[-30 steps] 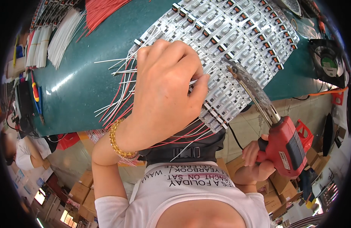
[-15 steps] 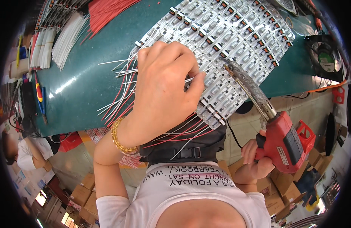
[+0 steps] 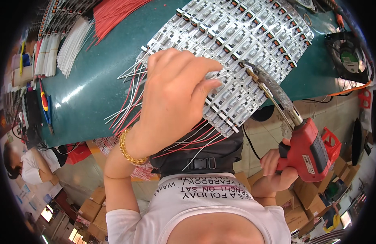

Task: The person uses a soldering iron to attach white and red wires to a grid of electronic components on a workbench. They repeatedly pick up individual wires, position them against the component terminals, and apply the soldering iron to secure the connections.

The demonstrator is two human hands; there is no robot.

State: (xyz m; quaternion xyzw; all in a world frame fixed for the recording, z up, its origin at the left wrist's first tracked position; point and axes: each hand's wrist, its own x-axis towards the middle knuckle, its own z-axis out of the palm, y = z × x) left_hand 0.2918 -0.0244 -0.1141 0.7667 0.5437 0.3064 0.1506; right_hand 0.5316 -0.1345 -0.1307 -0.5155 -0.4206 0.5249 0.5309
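Note:
My left hand (image 3: 175, 87) hovers over the near left part of a panel of small circuit boards (image 3: 236, 36). Its thumb and forefinger pinch a thin white wire (image 3: 223, 76), whose end points right toward the boards. In my right hand (image 3: 279, 171) is a red soldering gun (image 3: 308, 152), gripped by its handle. The gun's metal nose slants up and left, with its tip above the panel, close to the wire's end. Whether the tip touches a board I cannot tell. Red and white wires (image 3: 129, 103) stick out from the panel's left edge, partly behind my left hand.
Bundles of red wires (image 3: 114, 14) and white wires (image 3: 74, 46) lie on the green table (image 3: 90, 110) at the far left. A screwdriver (image 3: 44, 101) rests near its left edge. A black fan (image 3: 347, 59) stands at the right. Another person (image 3: 33, 164) sits at the left.
My left fingers have shifted slightly right and straightened, so more of the white wire shows. The soldering gun has moved a little to the right, and its tip with it.

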